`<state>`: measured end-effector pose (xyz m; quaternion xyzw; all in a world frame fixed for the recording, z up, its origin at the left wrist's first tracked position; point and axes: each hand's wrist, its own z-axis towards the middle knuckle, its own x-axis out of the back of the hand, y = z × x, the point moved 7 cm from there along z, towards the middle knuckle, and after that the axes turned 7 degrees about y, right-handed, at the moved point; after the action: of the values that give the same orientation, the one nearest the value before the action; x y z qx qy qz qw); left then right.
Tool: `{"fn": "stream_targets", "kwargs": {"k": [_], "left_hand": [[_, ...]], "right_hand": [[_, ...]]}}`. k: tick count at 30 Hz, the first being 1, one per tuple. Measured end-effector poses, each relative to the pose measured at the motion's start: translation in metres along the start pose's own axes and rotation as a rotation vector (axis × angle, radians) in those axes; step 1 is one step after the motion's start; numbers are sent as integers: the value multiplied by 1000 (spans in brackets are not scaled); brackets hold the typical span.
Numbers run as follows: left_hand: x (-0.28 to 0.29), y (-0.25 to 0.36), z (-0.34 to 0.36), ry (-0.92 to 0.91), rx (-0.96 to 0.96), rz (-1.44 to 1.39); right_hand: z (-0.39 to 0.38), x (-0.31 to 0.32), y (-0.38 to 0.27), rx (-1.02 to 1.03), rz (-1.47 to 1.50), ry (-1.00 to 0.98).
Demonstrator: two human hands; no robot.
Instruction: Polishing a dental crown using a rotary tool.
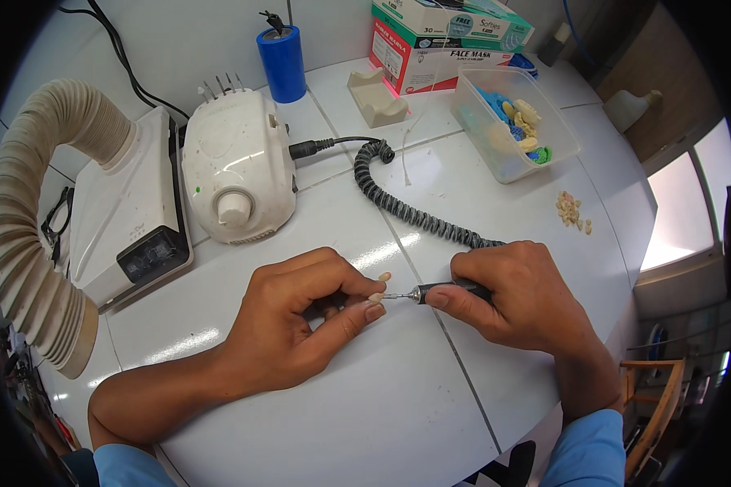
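My left hand [288, 316] pinches a small cream tooth-shaped piece [375, 299] between thumb and index finger. From the right, my right hand [516, 292] grips a black rotary handpiece [468, 286], its thumb lying along the body. The thin metal bur [398, 296] in its tip points left and meets the piece, or comes very close to it. Just beyond my left fingertips shows a second small cream piece [384, 277]; whether it lies on the table or touches the fingers I cannot tell. A coiled black cord [414, 215] runs to the white control unit [240, 162].
A ribbed suction hose [24, 203] curves from a white box [130, 211] at left. Behind stand a blue cylinder [282, 65], a beige handpiece rest [378, 99] and stacked cartons [439, 61]. A clear tub [508, 158] of moulds and a pile of cream pieces [570, 211] are right.
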<state>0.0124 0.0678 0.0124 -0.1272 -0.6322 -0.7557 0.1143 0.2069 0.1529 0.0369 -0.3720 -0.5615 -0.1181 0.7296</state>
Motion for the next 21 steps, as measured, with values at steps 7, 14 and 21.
{"fn": "stream_targets", "kwargs": {"k": [7,14,21], "left_hand": [[0,-2,1,6,-7,-7],[-1,-1,0,5,-3,-7],[-1,-2,-1,24,-14,-25]], "right_hand": [[0,-1,1,-2,-1,-10],[0,-1,3,-12,2,-21],[0,-2,3,-23,0,-33]]}}
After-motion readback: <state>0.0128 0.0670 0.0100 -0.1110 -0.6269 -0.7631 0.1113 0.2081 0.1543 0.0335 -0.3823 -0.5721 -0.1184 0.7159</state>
